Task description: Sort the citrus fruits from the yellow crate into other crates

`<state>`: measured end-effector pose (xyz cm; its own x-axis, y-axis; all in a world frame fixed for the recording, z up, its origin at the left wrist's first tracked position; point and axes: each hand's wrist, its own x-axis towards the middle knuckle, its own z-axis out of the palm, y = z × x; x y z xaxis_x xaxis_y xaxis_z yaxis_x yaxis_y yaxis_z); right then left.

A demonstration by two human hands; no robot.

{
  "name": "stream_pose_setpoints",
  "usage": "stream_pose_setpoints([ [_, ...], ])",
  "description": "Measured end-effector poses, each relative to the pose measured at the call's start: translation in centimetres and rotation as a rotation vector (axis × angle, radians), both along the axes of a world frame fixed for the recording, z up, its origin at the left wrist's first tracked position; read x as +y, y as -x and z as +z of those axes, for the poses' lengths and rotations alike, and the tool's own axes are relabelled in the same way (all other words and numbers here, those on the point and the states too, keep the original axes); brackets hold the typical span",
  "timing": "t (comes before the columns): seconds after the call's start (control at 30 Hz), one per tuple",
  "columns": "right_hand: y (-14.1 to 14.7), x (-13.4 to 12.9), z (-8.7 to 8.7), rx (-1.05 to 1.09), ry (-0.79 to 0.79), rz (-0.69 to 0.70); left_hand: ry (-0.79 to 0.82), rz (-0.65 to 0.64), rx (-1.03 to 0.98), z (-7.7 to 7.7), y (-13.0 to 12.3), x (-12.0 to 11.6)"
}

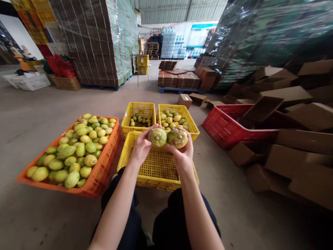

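Observation:
My left hand (142, 146) is closed round a green-yellow lemon (157, 137), stem end facing me. Beside it, my right hand (183, 151) grips a second lemon (177, 139), yellow-green with brownish marks. The two fruits are side by side, above a yellow crate (158, 168) whose visible slotted bottom is bare. Behind are two more yellow crates: the left one (125, 121) holds several small green lemons (140, 119), the right one (194, 125) yellow and green ones (173, 119). At the left, an orange crate (106, 166) is heaped with lemons (78, 149).
On the right stand a red crate (223, 126) and a pile of cardboard boxes (299, 152). Flattened cartons (179, 79) lie on a blue pallet further back. Tall wrapped stacks (91, 41) rise at both sides. My knees flank the near yellow crate.

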<state>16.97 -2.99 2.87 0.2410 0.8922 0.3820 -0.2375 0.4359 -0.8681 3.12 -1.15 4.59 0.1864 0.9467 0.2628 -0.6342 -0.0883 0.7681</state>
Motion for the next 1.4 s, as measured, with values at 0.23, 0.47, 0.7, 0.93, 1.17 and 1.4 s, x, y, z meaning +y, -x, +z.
stream_pose_setpoints([
  [0.23,0.0,0.1,-0.1,-0.015,0.017,-0.011,-0.006,-0.005,0.02,0.0,0.1,-0.1],
  [0.47,0.0,0.5,-0.4,0.032,0.029,0.014,0.034,0.0,0.002,-0.1,0.2,0.1],
  [0.7,-0.3,0.6,0.5,0.163,0.387,0.249,0.306,0.056,0.114,-0.7,0.6,0.8],
  [0.93,0.0,0.8,0.7,0.151,0.738,0.308,0.529,-0.027,0.311,-2.2,0.6,2.0],
  [1.17,0.1,1.2,0.6,0.268,0.777,0.358,0.636,-0.004,0.214,-0.9,0.3,1.4],
  [1.4,0.7,1.1,0.9,0.515,0.631,0.299,0.585,0.102,-0.255,0.2,-0.4,0.9],
])
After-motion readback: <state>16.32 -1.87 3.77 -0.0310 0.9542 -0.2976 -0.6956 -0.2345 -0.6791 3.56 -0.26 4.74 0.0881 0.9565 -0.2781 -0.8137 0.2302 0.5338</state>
